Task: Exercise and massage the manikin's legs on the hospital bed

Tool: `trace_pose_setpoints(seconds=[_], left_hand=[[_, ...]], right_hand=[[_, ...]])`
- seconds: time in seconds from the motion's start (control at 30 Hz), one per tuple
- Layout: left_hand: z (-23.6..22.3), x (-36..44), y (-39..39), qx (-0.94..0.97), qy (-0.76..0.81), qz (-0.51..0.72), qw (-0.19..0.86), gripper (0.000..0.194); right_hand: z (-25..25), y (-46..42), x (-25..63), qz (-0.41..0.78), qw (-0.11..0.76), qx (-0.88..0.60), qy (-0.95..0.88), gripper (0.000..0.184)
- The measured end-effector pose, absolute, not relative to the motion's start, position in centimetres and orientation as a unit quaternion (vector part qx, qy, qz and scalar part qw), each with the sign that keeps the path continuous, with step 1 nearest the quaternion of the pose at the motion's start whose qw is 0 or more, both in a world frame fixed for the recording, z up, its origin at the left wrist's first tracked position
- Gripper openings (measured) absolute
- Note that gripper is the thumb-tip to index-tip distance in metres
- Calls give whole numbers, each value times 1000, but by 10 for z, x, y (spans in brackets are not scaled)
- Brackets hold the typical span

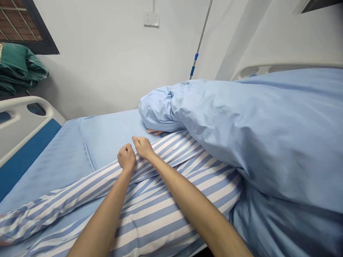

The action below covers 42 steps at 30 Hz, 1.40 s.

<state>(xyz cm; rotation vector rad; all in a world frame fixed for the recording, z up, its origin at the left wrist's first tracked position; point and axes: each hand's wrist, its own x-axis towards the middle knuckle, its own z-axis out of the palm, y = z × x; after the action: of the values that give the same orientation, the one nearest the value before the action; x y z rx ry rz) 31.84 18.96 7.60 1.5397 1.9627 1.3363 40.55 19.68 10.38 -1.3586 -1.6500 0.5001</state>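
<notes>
Left hand sits curled closed, knuckles up, on a blue-and-white striped sleeve. Right hand is also curled, just beside it at 1 o'clock, its fingertips pressing into the same sleeve. I can't tell whether either hand has pinched the cloth or is only resting on it. The sleeve runs from 7 o'clock up to 1 o'clock and lies over a striped pyjama garment that fills the space below both my forearms. Just past my right hand at 1 o'clock, another person's hand lies palm down, its fingers showing from under a bunched pale blue duvet. That duvet covers everything from 1 to 4 o'clock. A blue bed sheet stretches out at 9 o'clock, up to a white bed rail at 10 o'clock. Further out, I see folded green cloth at 10 o'clock, a wall socket at 12 o'clock, a metal drip pole at 1 o'clock and a white headboard at 2 o'clock.
</notes>
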Motion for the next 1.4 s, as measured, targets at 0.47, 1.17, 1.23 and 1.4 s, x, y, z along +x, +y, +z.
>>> trace_pose_setpoints(seconds=[0.47, 1.17, 1.23, 1.4], left_hand=[[99, 356, 210, 472, 563, 607, 303, 31], [82, 367, 203, 603, 637, 454, 158, 33], [83, 367, 203, 605, 633, 454, 167, 32], [95, 384, 216, 570, 616, 491, 234, 29]], right_hand=[[92, 207, 421, 363, 592, -467, -547, 43], [103, 211, 464, 193, 445, -574, -660, 44], [97, 209, 463, 194, 460, -572, -651, 43], [94, 212, 466, 259, 536, -529, -605, 39]])
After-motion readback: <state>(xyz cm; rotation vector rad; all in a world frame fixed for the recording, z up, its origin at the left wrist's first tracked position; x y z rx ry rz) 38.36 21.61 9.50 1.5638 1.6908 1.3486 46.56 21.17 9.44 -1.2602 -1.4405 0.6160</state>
